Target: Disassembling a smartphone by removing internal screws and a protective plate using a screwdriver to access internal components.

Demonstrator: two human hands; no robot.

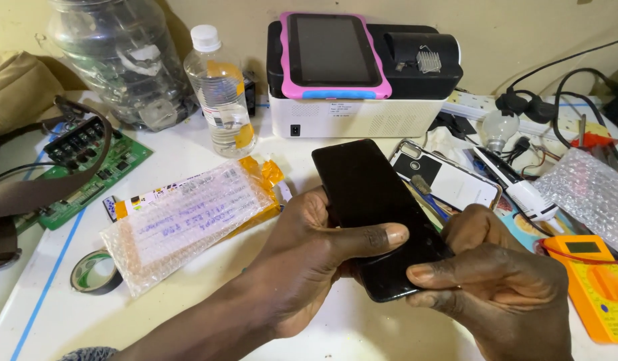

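Apparently glossy black phone (369,200), screen dark, between left hand (309,261) and right hand (503,274).

Landmark black phone screen (372,200): bubble-wrap package (188,217) left; pink-framed tablet screen (332,50) behind; yellow meter display (582,247) right.

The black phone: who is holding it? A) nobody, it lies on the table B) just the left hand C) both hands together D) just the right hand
C: the black phone is gripped by the left hand with its thumb across the screen, while the right hand pinches its lower corner, above the white table.
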